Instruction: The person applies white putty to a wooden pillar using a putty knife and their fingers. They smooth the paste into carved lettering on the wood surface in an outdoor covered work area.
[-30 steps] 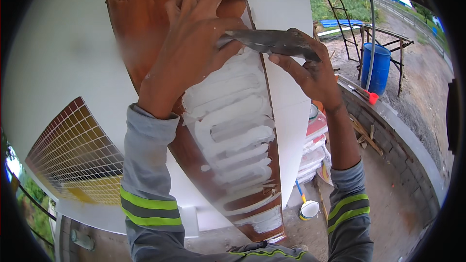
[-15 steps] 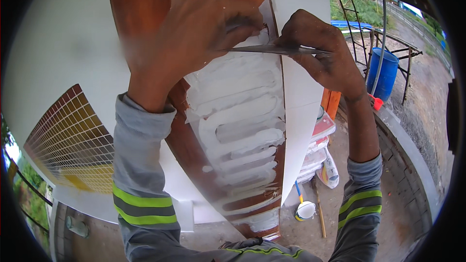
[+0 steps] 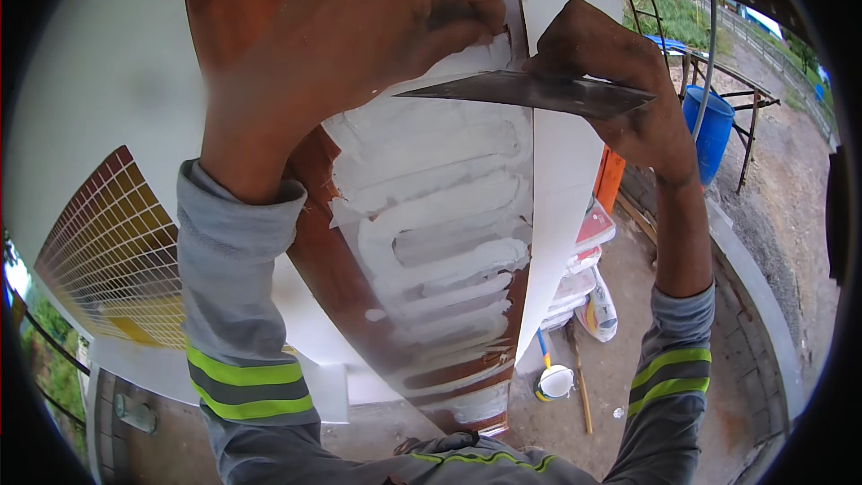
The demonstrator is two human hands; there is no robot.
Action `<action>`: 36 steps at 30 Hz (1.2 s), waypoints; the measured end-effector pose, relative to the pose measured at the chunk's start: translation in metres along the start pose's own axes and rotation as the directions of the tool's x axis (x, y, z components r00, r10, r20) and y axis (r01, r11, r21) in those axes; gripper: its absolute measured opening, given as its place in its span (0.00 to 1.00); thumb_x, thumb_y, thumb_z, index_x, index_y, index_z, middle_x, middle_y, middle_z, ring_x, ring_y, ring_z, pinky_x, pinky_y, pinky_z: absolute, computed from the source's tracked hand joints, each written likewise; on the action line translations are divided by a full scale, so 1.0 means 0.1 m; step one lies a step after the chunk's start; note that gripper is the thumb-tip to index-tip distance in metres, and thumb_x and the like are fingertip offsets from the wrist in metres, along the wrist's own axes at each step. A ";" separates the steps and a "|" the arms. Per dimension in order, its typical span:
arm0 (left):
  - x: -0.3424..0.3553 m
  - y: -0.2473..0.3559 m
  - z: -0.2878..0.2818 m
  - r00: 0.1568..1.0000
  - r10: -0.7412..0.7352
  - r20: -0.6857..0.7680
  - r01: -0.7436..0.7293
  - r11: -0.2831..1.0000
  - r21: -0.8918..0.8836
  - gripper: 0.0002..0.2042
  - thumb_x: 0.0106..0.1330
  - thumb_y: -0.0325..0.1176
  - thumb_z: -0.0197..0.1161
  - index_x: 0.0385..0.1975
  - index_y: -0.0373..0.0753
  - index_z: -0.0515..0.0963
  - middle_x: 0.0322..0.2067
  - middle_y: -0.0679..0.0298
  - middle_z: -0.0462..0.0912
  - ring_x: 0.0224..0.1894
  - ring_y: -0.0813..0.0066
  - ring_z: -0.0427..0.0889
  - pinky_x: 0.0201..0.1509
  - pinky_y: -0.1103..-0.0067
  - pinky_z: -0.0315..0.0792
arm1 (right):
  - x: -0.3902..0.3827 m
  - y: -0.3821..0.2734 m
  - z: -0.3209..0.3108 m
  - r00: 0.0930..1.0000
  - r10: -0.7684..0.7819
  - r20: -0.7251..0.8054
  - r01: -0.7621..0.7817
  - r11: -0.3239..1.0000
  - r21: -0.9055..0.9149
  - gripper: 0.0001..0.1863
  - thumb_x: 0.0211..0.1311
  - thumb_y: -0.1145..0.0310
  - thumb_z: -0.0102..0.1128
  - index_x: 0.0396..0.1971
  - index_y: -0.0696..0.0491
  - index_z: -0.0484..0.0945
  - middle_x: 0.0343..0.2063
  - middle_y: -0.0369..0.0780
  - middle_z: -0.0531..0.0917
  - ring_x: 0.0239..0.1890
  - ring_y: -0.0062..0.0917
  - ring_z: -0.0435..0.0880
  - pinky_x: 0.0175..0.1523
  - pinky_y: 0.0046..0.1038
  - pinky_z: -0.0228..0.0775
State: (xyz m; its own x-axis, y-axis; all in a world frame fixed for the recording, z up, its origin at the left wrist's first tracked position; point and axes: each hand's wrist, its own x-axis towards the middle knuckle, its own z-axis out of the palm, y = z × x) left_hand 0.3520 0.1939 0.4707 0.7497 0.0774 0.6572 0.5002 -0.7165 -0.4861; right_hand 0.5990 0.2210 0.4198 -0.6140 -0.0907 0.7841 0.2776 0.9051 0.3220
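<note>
My left hand [image 3: 368, 45] is raised at the upper part of a brown wooden panel [image 3: 310, 251], its fingers curled; what they hold, if anything, is hidden. My right hand [image 3: 628, 126] grips a wide, dark metal scraper blade [image 3: 530, 90], which lies roughly level across the panel, its pointed left end near the heel of my left hand. Thick white compound [image 3: 431, 189] covers much of the panel below the blade in uneven horizontal ridges, with brown wood showing along the sides and in streaks toward the bottom.
A white wall [image 3: 108, 99] with a gridded tile section [image 3: 112, 251] is at the left. At the right are stacked sacks [image 3: 593, 296], a white bucket [image 3: 556, 383] with a blue-handled tool, an orange board [image 3: 607, 181], a blue barrel [image 3: 708, 130], a metal frame and a low block wall [image 3: 754, 278].
Both hands have shifted, the left leftward, the right rightward and up since half a second ago. The blade has tilted to show more of its flat face.
</note>
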 end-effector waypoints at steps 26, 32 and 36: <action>0.16 0.03 -0.16 0.970 0.243 0.010 -0.232 0.915 0.330 0.04 0.52 0.34 0.73 0.27 0.45 0.86 0.57 0.59 0.72 0.66 0.54 0.60 0.65 0.55 0.52 | 0.05 0.04 -0.06 0.996 -0.092 0.012 0.092 0.993 -0.078 0.08 0.53 0.74 0.64 0.32 0.61 0.79 0.33 0.45 0.78 0.38 0.40 0.77 0.42 0.37 0.71; 0.15 -0.05 -0.10 0.953 0.303 -0.021 -0.275 0.891 0.361 0.04 0.52 0.34 0.73 0.27 0.47 0.87 0.57 0.60 0.73 0.65 0.55 0.61 0.65 0.56 0.53 | 0.06 0.04 -0.10 0.994 -0.077 0.083 0.084 0.993 -0.086 0.10 0.50 0.75 0.63 0.34 0.60 0.78 0.36 0.45 0.79 0.40 0.41 0.78 0.45 0.39 0.72; 0.17 -0.07 -0.11 0.932 0.362 -0.034 -0.339 0.898 0.281 0.03 0.52 0.34 0.73 0.27 0.48 0.87 0.57 0.60 0.73 0.64 0.55 0.62 0.64 0.56 0.53 | 0.06 0.06 -0.12 0.991 -0.077 0.114 0.089 0.990 -0.107 0.11 0.46 0.77 0.61 0.34 0.60 0.77 0.37 0.45 0.78 0.41 0.42 0.77 0.45 0.39 0.71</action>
State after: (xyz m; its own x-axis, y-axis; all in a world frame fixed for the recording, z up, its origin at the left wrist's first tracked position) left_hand 0.3566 0.1930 0.4919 0.8647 -0.2108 0.4559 0.3172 -0.4746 -0.8211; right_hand 0.6062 0.2211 0.4326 -0.7134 -0.1126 0.6916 0.2990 0.8437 0.4458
